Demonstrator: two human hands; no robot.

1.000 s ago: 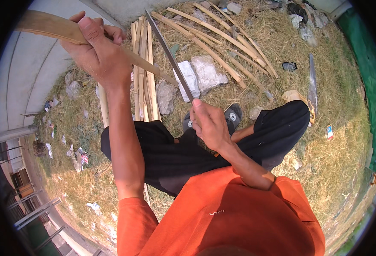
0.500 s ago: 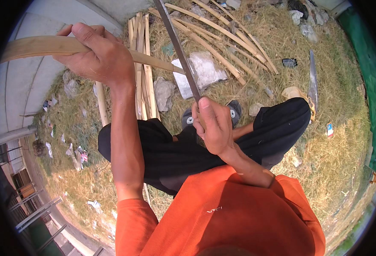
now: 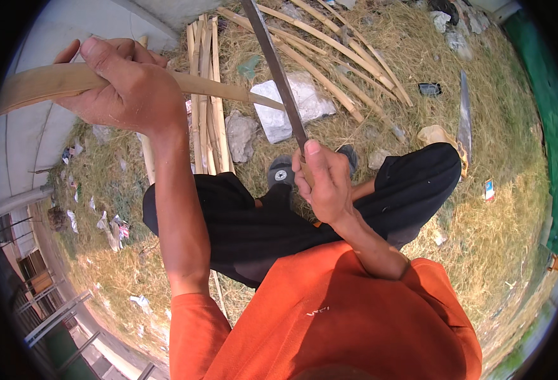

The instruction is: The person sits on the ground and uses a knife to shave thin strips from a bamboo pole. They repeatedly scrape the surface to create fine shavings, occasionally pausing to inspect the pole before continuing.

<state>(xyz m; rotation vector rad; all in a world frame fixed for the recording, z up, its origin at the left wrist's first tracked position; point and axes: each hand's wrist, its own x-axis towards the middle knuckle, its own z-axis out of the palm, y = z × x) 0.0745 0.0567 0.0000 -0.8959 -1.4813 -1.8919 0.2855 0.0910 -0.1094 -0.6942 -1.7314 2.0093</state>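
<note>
My left hand [image 3: 124, 82], raised at the upper left, is wrapped round a long flat bamboo strip [image 3: 212, 87]. One part of the strip runs past my thumb to the left rim. Its tapered other end reaches the long narrow dark knife blade [image 3: 271, 54] and appears to meet it, above a pale stone block [image 3: 302, 101]. Closed on the knife's handle, my right hand [image 3: 326, 180] sits over my lap with the thumb lying along the top. From there the blade slants up and away to the top edge. Most of the handle is hidden by my fingers.
Several split bamboo strips [image 3: 219, 126] lie beyond my left knee, with more [image 3: 329, 44] fanned out farther off. On the right are a saw blade [image 3: 464, 117] and a green sheet [image 3: 532, 107]. A grey rock [image 3: 241, 136] lies near my shoe [image 3: 281, 172]. A pale wall [image 3: 44, 120] stands left.
My left hand has moved a little left with the bamboo strip, and the strip's tapered end shows more. My right hand and the knife have shifted slightly to the right.
</note>
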